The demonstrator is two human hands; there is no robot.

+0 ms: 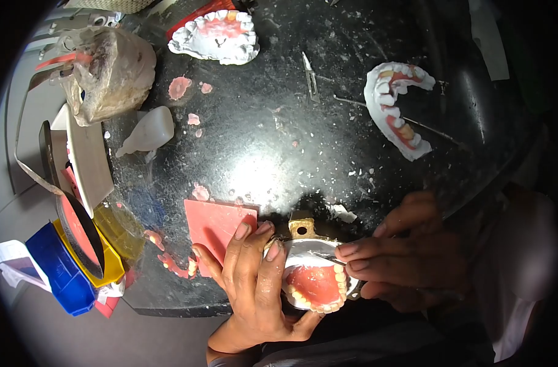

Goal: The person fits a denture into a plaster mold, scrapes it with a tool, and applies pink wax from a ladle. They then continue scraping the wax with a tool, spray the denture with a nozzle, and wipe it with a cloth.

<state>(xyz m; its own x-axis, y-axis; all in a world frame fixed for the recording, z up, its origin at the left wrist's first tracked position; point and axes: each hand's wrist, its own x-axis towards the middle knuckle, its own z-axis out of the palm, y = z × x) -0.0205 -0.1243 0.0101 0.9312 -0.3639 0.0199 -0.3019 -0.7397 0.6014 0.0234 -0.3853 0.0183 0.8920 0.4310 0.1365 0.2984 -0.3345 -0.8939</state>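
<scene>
A metal dental flask (302, 229) filled with white plaster stands at the near edge of the table. In it sits a pink wax denture base (317, 285) with a curved row of cream teeth (341, 286). My left hand (254, 284) grips the flask's left side, fingers over the rim and thumb below. At the right rim is my right hand (398, 260), its fingertips pressed together over the plaster beside the teeth; I cannot tell what thin thing, if any, is in them. A pink wax sheet (215, 221) lies just behind my left fingers.
Two plaster dental casts with pink wax, one at the back (230, 46) and one at the right (386, 107), lie on the dark table. Near them are a blade (309, 76) and a thin metal rod (435, 130). A plastic bottle (149, 131), wrapped bundle (117, 73) and blue bin (62, 269) stand left.
</scene>
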